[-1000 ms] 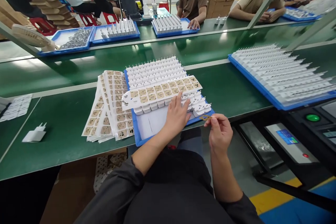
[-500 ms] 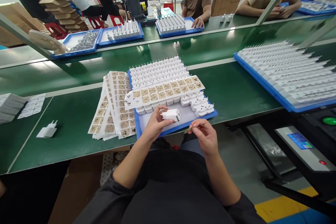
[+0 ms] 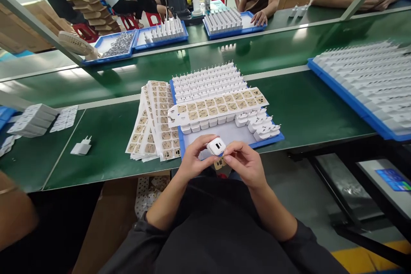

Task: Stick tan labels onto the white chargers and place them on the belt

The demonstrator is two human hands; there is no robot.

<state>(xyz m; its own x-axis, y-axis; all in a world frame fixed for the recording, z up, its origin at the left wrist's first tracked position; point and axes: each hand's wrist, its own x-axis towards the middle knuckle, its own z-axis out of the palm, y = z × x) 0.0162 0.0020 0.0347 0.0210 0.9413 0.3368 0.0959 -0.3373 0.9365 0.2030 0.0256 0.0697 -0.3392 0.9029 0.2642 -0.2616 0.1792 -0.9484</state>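
My left hand (image 3: pixel 197 157) is closed round a white charger (image 3: pixel 216 146), its port face turned up toward me. Pinched in my right hand (image 3: pixel 245 162) is a small tan sticker (image 3: pixel 220 163), just below the charger's lower edge; whether the two touch I cannot tell. Beyond my hands lies a blue tray (image 3: pixel 269 138) with rows of white chargers (image 3: pixel 208 81), pins up. Across them rests a sheet of tan stickers (image 3: pixel 221 105). More sticker sheets (image 3: pixel 154 122) are fanned out left of the tray.
A lone charger (image 3: pixel 81 146) lies on the green bench (image 3: pixel 105 154), left of the sheets. White stacked blocks (image 3: pixel 34 120) stand farther left. Another full tray (image 3: pixel 359 107) is at the right. Across the bench a co-worker's hand (image 3: pixel 259 18) touches a tray. Someone's blurred arm (image 3: pixel 14 209) shows at lower left.
The charger has turned so its port face points toward me. My right hand has brought the sticker up close beside it. The whole view has shifted, with the bench appearing farther right.
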